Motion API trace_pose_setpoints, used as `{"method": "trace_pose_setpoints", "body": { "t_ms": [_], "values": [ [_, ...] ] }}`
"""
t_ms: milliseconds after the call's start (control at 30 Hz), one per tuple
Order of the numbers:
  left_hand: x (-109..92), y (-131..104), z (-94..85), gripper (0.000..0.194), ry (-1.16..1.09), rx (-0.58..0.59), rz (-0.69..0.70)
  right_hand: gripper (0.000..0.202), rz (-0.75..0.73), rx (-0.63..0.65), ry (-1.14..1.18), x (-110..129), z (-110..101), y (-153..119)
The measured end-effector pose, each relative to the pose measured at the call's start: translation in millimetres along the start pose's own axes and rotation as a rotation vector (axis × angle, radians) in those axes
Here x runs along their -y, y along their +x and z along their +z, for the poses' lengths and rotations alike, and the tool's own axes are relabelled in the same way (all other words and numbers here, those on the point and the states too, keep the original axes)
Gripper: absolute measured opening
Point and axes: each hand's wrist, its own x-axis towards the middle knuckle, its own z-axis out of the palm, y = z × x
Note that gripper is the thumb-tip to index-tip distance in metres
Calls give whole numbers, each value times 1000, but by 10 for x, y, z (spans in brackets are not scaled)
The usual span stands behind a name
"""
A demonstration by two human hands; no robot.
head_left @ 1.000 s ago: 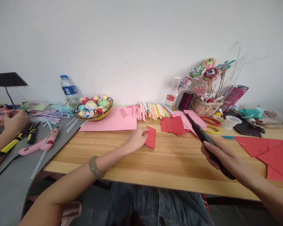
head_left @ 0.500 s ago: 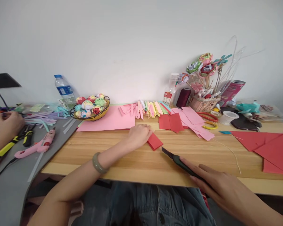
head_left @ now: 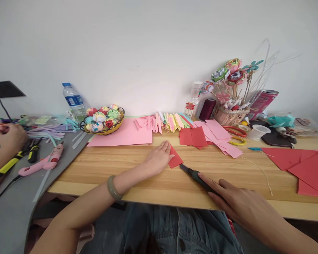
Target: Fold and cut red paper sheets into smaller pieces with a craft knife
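Observation:
My left hand lies flat on a folded red paper, pressing it to the wooden table; its fingers are stretched out and cover the paper's left side. A dark green utility knife is held in my right hand, with the index finger along its handle. The blade tip is at the paper's lower right corner; whether it touches or sits inside the fold I cannot tell. Behind them lie two cut red pieces and a row of folded coloured paper strips.
Pink sheets and a basket of paper flowers are at the back left. Scissors, pink slips and large red sheets lie to the right. At far left, a co-worker's hand is near a pink glue gun.
My right hand has brought the knife slightly left and up, its tip now at the paper's corner. My left hand has flattened and its fingers have stretched out on the paper.

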Motion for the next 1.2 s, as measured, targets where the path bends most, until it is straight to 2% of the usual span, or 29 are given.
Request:
{"method": "trace_pose_setpoints", "body": {
  "t_ms": [400,800,1200],
  "values": [
    [38,1,58,54,-35,-13,37,49,111,140,25,145,-33,67],
    [78,-6,68,53,-39,-26,86,47,151,74,-26,190,-40,43],
    [89,-20,27,54,-38,15,81,45,121,24,-129,167,-17,-34]
  ]
}}
